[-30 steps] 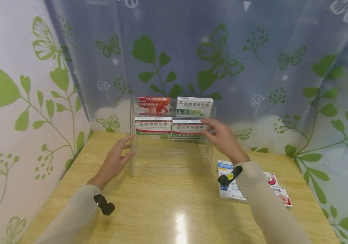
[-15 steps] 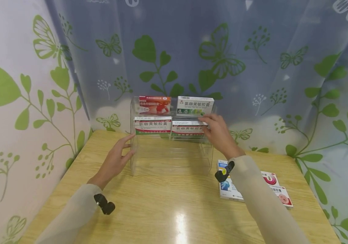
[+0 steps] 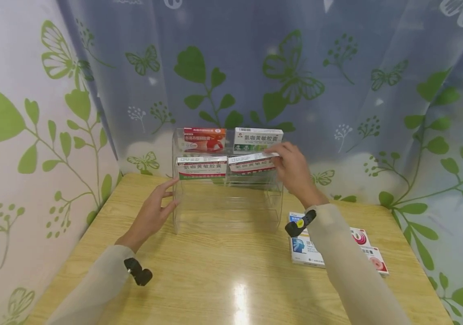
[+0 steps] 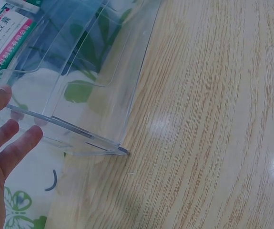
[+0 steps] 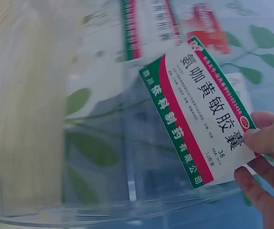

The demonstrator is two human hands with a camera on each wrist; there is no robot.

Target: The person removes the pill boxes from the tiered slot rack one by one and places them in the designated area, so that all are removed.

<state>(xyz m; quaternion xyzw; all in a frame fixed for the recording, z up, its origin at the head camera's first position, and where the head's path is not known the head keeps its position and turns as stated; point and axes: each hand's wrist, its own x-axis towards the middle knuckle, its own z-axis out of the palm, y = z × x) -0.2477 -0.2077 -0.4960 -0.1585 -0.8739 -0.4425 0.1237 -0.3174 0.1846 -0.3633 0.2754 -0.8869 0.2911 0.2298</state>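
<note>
1. Yellowish wood-grain table (image 3: 199,280) bears a clear plastic rack (image 3: 228,203).
2. Left hand (image 3: 150,219), fingers relaxed and uncurled, touches the rack at nine o'clock, probably to steady it.
3. Right hand (image 3: 295,174) pinches a white box (image 5: 198,114) by its right end, likely the easiest to reach.
4. That box, at the rack's two o'clock, slants right end up; green and magenta bands edge its black lettering.

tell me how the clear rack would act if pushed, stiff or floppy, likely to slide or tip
The clear rack is probably stiff, given its straight-edged, rigid-looking panels. It may slide fairly easily, as the table looks smooth and glossy. It could be somewhat top-heavy, since its medicine boxes are up in the higher tiers.
</note>
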